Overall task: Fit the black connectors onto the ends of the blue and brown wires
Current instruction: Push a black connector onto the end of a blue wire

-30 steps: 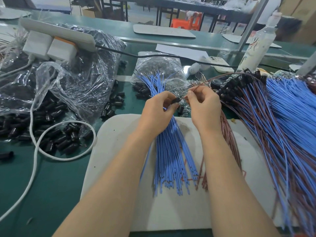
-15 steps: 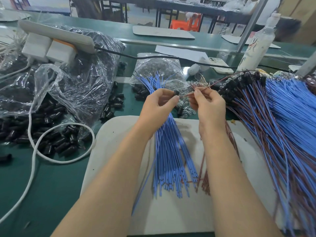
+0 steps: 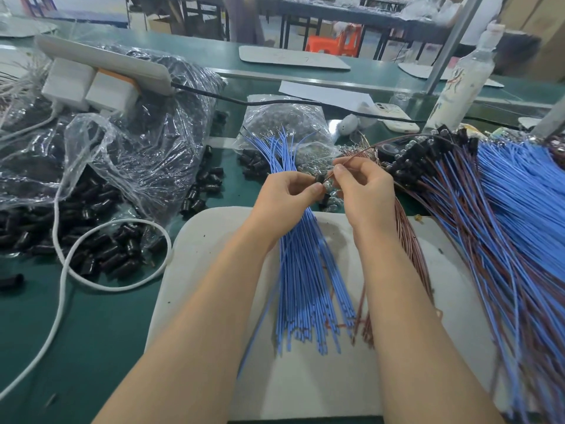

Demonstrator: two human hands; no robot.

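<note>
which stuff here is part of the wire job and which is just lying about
Job: connector in left hand, brown wire in right hand, blue wires, loose connectors.
Lying about: power strip, white cable, bottle, phone, paper.

Dark green table (image 3: 91,347) with a white mat (image 3: 305,393). Bright blue wires (image 3: 305,286) lie beside reddish brown wires (image 3: 409,240). Glossy black connectors (image 3: 107,255) spill from a clear plastic bag (image 3: 137,148). One black connector (image 3: 319,179) meets a thin brown wire (image 3: 354,154). White cable (image 3: 128,222), white plugs (image 3: 67,84). A pale bottle (image 3: 461,84) has red and blue marks. Orange stool (image 3: 336,41) behind.
</note>
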